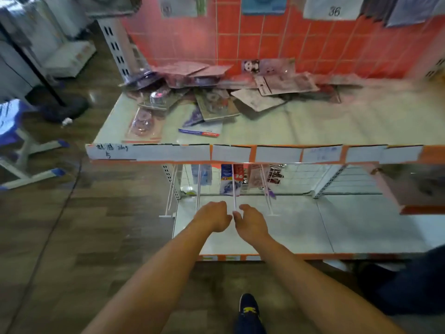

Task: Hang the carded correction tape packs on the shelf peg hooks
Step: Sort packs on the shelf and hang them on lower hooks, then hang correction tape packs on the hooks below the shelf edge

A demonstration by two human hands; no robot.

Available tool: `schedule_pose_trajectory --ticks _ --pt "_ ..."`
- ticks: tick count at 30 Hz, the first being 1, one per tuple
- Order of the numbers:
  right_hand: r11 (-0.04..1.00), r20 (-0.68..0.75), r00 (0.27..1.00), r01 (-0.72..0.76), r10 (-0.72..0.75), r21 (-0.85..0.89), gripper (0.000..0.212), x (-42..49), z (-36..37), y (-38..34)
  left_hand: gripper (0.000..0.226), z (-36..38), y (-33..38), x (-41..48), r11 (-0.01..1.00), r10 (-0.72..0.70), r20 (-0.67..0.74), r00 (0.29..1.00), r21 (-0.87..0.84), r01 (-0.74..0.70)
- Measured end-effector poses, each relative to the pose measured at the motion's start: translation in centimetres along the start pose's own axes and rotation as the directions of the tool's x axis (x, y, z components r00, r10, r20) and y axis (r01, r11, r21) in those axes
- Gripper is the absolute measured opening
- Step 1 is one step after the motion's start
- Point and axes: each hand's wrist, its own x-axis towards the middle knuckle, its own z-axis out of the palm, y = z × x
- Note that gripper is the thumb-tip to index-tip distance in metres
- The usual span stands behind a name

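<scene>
So, hands at the hook tip, no pack in them that I can see

My left hand (213, 216) and right hand (251, 221) curl close either side of the peg hook (234, 196) tip; can't tell if they pinch it. It points straight out at me, so I'd feed a card's hole on square. Hung packs (228, 183) sit upright at its back; spare packs (209, 100) lie flat, jumbled, on the upper shelf (337, 126).

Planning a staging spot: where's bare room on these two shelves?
Upper shelf: bare right of the pack pile, up to the red wall. Lower shelf: bare right of the peg hooks. Crowded: that pile, and among the hooks.
</scene>
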Motion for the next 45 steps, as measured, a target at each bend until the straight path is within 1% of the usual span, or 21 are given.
schedule_pose_trajectory --ticks 5,8,10,13,16,18,21,24,26,27,29,31,34,36,38,43,45 --pt "0.983 -0.087 0.981 0.176 -0.171 0.052 0.03 -2.2 -5.2 -4.3 0.034 -5.9 1.9 -3.4 0.993 0.091 -0.093 0.992 0.079 -0.083" --pt "0.952 -0.175 0.948 0.286 -0.265 0.112 0.028 -2.8 -8.1 -6.5 0.028 -9.8 2.6 -4.9 0.983 0.16 -0.185 0.97 0.116 -0.14" --pt "0.926 -0.235 0.924 0.343 -0.301 0.161 0.03 -2.8 -9.9 -7.9 0.027 -12.4 2.9 -5.4 0.983 0.161 -0.237 0.958 0.12 -0.136" --pt "0.909 -0.293 0.903 0.375 -0.314 0.182 0.025 -2.1 -12.7 -9.8 0.024 -16.0 3.4 -5.6 0.993 0.105 -0.342 0.934 0.078 -0.083" --pt "0.866 -0.353 0.861 0.454 -0.366 0.211 0.021 -0.5 -14.7 -11.0 0.024 -18.1 4.1 -5.3 0.999 0.051 -0.477 0.877 0.007 -0.054" --pt "0.837 -0.366 0.835 0.504 -0.41 0.214 0.02 0.7 -15.3 -11.5 0.021 -18.5 4.2 -4.7 0.997 -0.003 -0.541 0.841 -0.061 -0.036" --pt "0.819 -0.374 0.783 0.566 -0.496 0.098 0.025 2.9 -15.4 -12.1 0.019 -18.4 3.8 -3.5 0.983 -0.083 -0.611 0.787 -0.178 -0.035" --pt "0.819 -0.433 0.728 0.573 -0.532 -0.044 0.036 4.5 -14.5 -12.4 0.027 -17.7 3.1 -2.3 0.975 -0.162 -0.676 0.719 -0.22 0.014" --pt "0.824 -0.483 0.695 0.555 -0.533 -0.111 0.044 5.4 -13.9 -12.5 0.03 -17.5 2.7 -1.8 0.952 -0.241 -0.7 0.673 -0.306 0.023" --pt "0.835 -0.487 0.698 0.534 -0.524 -0.133 0.05 5.8 -13.8 -12.6 0.029 -17.6 2.6 -1.4 0.935 -0.278 -0.703 0.655 -0.354 0.017" --pt "0.866 -0.473 0.734 0.476 -0.488 -0.156 0.06 6.1 -13.6 -12.8 0.028 -17.8 2.2 -0.8 0.908 -0.327 -0.692 0.644 -0.419 0.01" --pt "0.894 -0.45 0.774 0.407 -0.446 -0.187 0.062 6.2 -13.4 -13.2 0.029 -17.5 1.8 -0.3 0.893 -0.35 -0.688 0.635 -0.449 0.006" --pt "0.9 -0.443 0.785 0.352 -0.433 -0.258 0.063 6.3 -12.9 -13.4 0.025 -16.9 1.6 0.2 0.898 -0.356 -0.719 0.597 -0.439 0.007" --pt "0.891 -0.446 0.775 0.345 -0.448 -0.296 0.062 6.5 -12.8 -13.3 0.027 -16.7 1.6 0.5 0.916 -0.321 -0.743 0.588 -0.401 -0.008" --pt "0.88 -0.447 0.763 0.357 -0.468 -0.312 0.06 6.7 -13.0 -13.1 0.03 -16.7 1.6 0.8 0.922 -0.298 -0.747 0.594 -0.386 -0.022" --pt "0.853 -0.465 0.719 0.478 -0.517 -0.209 0.05 6.4 -13.4 -13.4 0.03 -16.9 1.1 0.8 0.912 -0.293 -0.736 0.61 -0.408 -0.054" --pt "0.854 -0.453 0.734 0.498 -0.507 -0.149 0.046 6.2 -13.3 -13.2 0.028 -17.0 1.0 0.6 0.881 -0.328 -0.705 0.629 -0.469 -0.067"
